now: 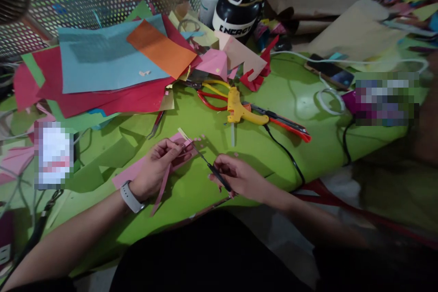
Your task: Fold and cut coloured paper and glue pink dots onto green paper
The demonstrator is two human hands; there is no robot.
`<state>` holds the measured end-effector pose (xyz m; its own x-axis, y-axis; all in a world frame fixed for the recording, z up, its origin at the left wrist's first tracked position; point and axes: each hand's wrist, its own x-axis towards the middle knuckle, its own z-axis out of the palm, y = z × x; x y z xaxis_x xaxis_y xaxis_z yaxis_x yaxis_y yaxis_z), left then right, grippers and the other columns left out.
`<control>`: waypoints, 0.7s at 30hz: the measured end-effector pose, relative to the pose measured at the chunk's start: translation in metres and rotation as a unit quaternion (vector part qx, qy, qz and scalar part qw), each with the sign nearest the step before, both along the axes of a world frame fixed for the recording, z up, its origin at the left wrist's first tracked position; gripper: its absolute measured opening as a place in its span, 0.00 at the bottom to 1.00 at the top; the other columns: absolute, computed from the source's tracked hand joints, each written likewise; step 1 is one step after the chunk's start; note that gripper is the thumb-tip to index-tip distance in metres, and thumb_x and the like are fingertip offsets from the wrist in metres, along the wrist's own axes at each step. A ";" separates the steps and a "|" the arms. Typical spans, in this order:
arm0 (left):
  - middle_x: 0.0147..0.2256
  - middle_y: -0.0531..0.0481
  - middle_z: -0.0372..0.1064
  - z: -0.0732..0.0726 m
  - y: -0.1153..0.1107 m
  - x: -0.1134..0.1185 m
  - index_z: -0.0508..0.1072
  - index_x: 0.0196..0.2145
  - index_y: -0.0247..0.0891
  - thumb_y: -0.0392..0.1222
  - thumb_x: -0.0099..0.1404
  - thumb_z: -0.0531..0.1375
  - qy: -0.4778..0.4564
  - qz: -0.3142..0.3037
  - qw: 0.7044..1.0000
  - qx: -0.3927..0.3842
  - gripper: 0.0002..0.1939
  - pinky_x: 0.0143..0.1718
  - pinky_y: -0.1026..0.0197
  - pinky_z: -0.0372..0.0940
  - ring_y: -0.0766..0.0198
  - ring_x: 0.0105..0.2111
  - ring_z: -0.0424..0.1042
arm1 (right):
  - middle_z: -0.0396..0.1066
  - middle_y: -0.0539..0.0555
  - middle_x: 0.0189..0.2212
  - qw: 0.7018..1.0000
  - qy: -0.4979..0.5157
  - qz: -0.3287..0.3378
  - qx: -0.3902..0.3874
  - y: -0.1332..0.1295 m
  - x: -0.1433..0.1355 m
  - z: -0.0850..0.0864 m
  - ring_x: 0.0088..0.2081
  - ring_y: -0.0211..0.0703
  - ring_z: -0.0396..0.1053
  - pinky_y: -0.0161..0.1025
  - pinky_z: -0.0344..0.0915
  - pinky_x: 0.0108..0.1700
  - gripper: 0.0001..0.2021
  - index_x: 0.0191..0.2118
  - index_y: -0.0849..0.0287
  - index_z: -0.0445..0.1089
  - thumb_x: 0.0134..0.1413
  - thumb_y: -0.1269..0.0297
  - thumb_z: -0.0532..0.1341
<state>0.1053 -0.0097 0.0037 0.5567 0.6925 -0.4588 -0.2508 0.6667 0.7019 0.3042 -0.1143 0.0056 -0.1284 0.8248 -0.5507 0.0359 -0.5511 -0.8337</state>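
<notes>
Fingers of the left hand [163, 160] are pinching pink paper [128, 174] near its far end, closed together on it, while 1 narrow pink strip [160, 196] is hanging below. Fingers of the right hand [237, 175] are curling around the black handles of 1 pair of scissors [217, 174]; its blades are touching the paper beside the left fingertips, how widely parted one cannot tell. The paper is lying over the green table [201, 187], near its front edge. At least 4 small pink scraps [199, 138] are lying beside the blades. Beyond, 1 yellow glue gun [234, 105] and 1 orange-and-grey cutter [289, 124] are resting together. Farther back, 1 orange piece [162, 48] is overlapping 1 light blue sheet [102, 61], and 2 bottles [234, 20] are standing.
</notes>
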 end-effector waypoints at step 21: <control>0.42 0.49 0.80 0.005 0.003 0.003 0.69 0.28 0.35 0.44 0.57 0.74 0.002 -0.034 0.999 0.015 0.17 0.55 0.57 0.70 0.58 0.47 0.80 | 0.61 0.43 0.22 0.999 0.015 -0.038 0.013 -0.001 -0.003 0.003 0.20 0.29 0.56 0.31 0.53 0.18 0.26 0.28 0.56 0.61 0.43 0.42 0.73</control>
<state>0.1085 -0.0063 0.0083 0.6018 0.6660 -0.4408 -0.2028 0.6612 0.7223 0.3017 -0.1153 0.0084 -0.0804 0.8467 -0.5259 -0.0304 -0.5295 -0.8478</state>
